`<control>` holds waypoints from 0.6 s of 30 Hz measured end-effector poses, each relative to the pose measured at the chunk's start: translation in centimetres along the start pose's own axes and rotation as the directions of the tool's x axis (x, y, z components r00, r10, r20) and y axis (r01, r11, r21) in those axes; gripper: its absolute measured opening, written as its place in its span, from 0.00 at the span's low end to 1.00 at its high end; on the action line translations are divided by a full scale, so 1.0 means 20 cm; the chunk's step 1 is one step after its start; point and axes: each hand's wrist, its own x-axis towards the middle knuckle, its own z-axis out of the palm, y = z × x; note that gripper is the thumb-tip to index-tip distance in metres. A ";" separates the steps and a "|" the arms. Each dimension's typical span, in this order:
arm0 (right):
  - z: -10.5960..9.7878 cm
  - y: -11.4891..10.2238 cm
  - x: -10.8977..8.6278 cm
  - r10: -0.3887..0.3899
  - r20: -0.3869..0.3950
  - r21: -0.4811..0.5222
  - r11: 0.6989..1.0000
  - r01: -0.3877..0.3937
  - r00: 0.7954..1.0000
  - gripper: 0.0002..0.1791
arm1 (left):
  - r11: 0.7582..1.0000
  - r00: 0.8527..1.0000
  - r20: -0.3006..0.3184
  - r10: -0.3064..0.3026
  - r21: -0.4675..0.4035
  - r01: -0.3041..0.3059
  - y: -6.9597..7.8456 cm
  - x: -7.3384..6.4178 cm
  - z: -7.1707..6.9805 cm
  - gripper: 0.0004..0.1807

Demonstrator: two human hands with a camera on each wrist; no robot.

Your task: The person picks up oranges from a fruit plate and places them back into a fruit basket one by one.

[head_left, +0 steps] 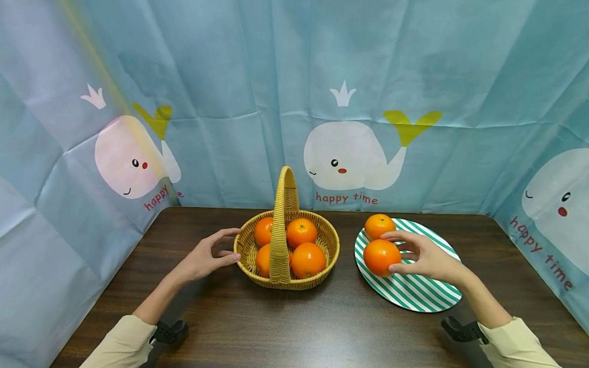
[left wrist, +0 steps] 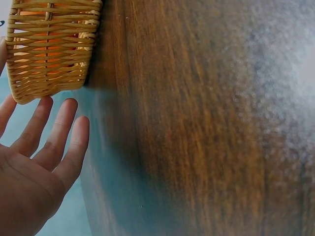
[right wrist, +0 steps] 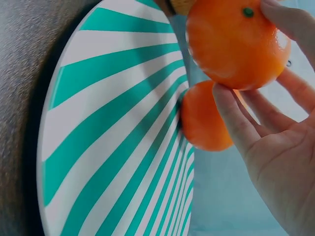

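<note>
My right hand point(head_left: 424, 259) holds an orange point(head_left: 381, 257) between thumb and fingers. In the right wrist view that orange point(right wrist: 236, 44), with a small green stem spot, is raised off the striped plate point(right wrist: 113, 132). Behind it a second orange point(head_left: 378, 225) sits at the plate's far left edge. To the left, my left hand point(head_left: 205, 258) is at the side of a woven basket point(head_left: 303, 284) with a tall handle, its thumb and fingers spread around the rim. Loosely extended fingers point(left wrist: 63, 120) reach the weave in the left wrist view. Several oranges lie inside the basket.
The dark wooden table point(head_left: 289, 335) carries the basket near its back middle and the green-and-white plate point(head_left: 419, 299) at the right. A light blue curtain point(head_left: 257, 145) printed with whales hangs along the back and both sides. The basket's handle point(head_left: 278, 248) arches high over the oranges.
</note>
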 end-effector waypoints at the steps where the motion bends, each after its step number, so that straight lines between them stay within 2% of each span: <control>1: 0.00 0.00 0.00 0.005 -0.006 0.001 1.000 -0.005 1.000 0.31 | 1.000 1.000 0.000 0.001 -0.002 -0.001 0.00 0.00 0.00 0.34; 18: 0.01 -0.05 0.11 0.038 -0.093 -0.023 0.999 -0.040 0.995 0.32 | 1.000 1.000 -0.002 0.008 -0.009 -0.008 0.00 0.00 0.00 0.35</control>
